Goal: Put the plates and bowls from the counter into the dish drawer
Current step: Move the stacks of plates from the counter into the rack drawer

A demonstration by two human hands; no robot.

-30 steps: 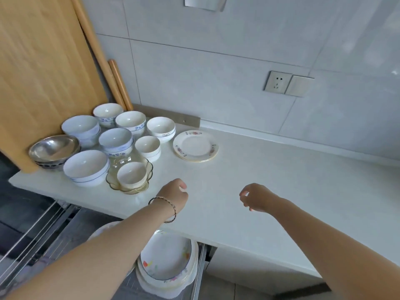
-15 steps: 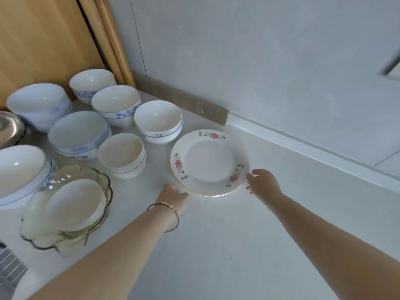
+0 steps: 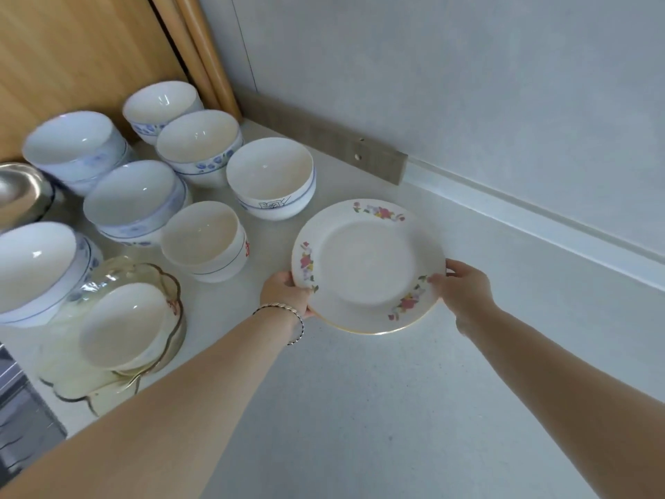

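1. Pale counter (image 3: 360, 408) meets a grey tiled wall (image 3: 467, 84), with a wooden board (image 3: 72, 48) leaning at the back left.
2. One floral plate (image 3: 367, 264) sits near the counter's middle, its near edge seemingly tilted up off the surface.
3. Left hand (image 3: 284, 293), a bracelet (image 3: 288, 315) on its wrist, grips the plate's left rim, thumb on top.
4. Right hand (image 3: 464, 289) pinches the right rim, fingertips on the flower print.
5. Just left of the plate stand several white bowls (image 3: 270, 178), some blue-patterned.
6. Nearer the front left, a glass dish (image 3: 158, 289) holds a small bowl (image 3: 122, 322).
7. At the far left, a steel bowl (image 3: 18, 192) is partly cut off by the frame.
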